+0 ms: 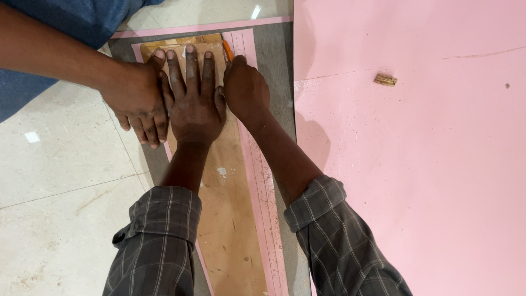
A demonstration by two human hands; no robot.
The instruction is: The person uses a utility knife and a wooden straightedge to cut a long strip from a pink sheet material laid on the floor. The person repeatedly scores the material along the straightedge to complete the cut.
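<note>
Pressing down flat, your left hand lies on the long plywood strip, fingers spread a little and straight. Your right hand is curled beside it, fingers pinching an orange pencil whose tip meets the strip's right edge. The strip rests on a narrow pink laminate strip over a grey sheet on the tiled floor. Another person's hand bears on the strip's left edge, touching yours. A big pink sheet lies to the right, carrying a small wooden offcut
</note>
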